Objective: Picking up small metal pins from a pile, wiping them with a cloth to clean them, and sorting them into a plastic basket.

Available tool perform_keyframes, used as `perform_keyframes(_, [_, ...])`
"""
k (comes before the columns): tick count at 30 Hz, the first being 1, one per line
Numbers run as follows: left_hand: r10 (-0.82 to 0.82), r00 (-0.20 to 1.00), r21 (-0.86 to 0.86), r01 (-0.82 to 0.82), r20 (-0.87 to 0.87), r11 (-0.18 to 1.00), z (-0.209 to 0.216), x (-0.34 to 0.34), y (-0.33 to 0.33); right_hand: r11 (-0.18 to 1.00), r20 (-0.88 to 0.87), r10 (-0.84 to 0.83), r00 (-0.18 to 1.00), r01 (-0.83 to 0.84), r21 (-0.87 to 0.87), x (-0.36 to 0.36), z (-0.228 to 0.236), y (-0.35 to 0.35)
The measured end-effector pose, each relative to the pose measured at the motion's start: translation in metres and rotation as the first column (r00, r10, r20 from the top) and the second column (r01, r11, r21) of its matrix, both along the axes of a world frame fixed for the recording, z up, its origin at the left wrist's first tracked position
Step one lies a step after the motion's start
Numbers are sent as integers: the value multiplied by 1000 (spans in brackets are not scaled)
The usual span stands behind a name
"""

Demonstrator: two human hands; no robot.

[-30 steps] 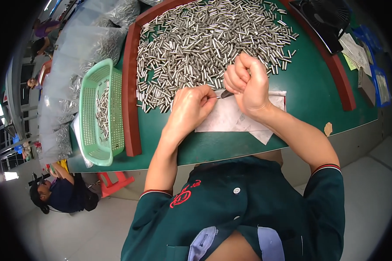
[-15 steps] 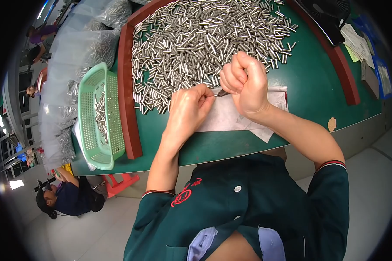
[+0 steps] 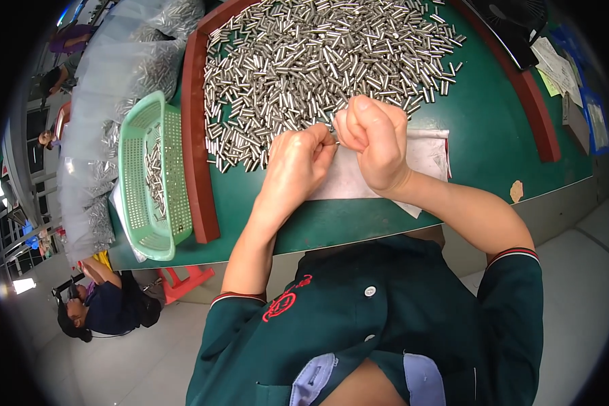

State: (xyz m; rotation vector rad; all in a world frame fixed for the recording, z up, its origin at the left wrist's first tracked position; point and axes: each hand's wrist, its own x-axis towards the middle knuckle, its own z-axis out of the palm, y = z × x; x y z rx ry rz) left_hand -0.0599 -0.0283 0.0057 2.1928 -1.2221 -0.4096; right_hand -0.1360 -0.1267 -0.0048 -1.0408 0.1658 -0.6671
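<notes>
The left hand (image 3: 292, 160) is pinched narrow, thumb against fingertips, on what seems to be a small metal pin (image 3: 337, 142); only a glint of it shows. The right hand (image 3: 380, 145) is curled into a fist just beside it, thumb side up; whatever lies inside is hidden, so I cannot tell what it holds. Meeting so closely, the two hands probably steady the small part between them. Both are above a pale cloth (image 3: 427, 153), perhaps laid there to protect the green tabletop (image 3: 345, 223).

Directly beyond the hands, a heap of loose steel pins (image 3: 318, 61) spreads over the tabletop. The red-brown left rail (image 3: 195, 142) and right rail (image 3: 531, 111) flank it, likely to stop the pins rolling off sideways.

Outside the left rail, within arm's reach, stands a light-green perforated plastic basket (image 3: 132, 183). Pins (image 3: 155, 172) lie loosely along its bottom, well below the rim. Farther left, clear plastic bags (image 3: 88, 162) stand in a row, with similar metal pieces bunched inside, such as the cluster (image 3: 155, 71) near the rail's far corner.
</notes>
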Motion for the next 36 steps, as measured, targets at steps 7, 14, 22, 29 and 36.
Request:
perform_keyframes(7, [-7, 998, -47, 10, 66, 999, -1, -4, 5, 1000, -21, -14, 1000, 14, -7, 3, 3, 2])
perform_keyframes(14, [-31, 720, -196, -147, -693, 969, 8, 12, 17, 988, -12, 63, 998, -61, 142, -2, -1, -5])
perform_keyframes(22, [-369, 34, -354, -374, -929, 857, -7, 30, 21, 983, -19, 111, 994, -107, 148, 1, 0, -7])
perform_keyframes(29, [-377, 16, -350, -407, -926, 844, -8, 34, 23, 983, -19, 121, 992, -117, 138, 4, 1, -6])
perform_keyframes(36, [-125, 323, -295, -555, -938, 778, 4, 58, 23, 980, -32, 131, 991, -125, 154, 2, 2, -9])
